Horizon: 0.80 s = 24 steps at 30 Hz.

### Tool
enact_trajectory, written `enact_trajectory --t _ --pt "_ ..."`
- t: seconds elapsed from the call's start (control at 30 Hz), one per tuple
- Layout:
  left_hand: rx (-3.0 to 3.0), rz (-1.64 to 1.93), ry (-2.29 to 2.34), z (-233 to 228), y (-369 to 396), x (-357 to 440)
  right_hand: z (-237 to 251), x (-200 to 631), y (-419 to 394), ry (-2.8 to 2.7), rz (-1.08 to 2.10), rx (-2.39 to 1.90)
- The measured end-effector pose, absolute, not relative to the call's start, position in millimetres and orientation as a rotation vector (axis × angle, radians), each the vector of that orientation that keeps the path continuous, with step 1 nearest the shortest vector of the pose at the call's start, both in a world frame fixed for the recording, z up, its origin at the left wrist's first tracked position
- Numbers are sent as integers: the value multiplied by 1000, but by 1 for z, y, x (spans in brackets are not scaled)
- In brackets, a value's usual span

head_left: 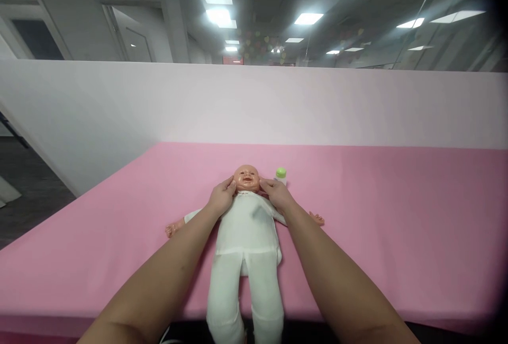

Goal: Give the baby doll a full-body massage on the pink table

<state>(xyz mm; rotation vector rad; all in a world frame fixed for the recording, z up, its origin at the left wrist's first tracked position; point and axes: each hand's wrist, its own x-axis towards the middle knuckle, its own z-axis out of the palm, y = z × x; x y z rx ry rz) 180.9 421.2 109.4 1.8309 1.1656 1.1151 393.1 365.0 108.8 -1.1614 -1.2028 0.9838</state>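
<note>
A baby doll in a white top and white trousers lies on its back on the pink-covered table, arms spread to both sides. Its bare head points away from me and its legs reach over the near edge. My left hand holds the left side of the doll's head, thumb by the cheek and fingers curled, partly hidden. On the other side, my right hand pinches at the head near the ear. Just behind my right hand stands a small bottle with a green cap, its lower part covered by the hand.
A white partition rises along the table's far edge and continues down its left side. Beyond it are doors, a glass pane and lit ceiling panels. Dark floor shows past the left side.
</note>
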Motion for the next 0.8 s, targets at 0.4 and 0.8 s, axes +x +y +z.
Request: enact_trajectory --t 0.4,0.8 --pt "1962 949 1243 125 405 178 118 379 347 -1346 677 -1383" --pt "1933 978 1115 120 413 174 111 383 356 -1314 679 -1381"
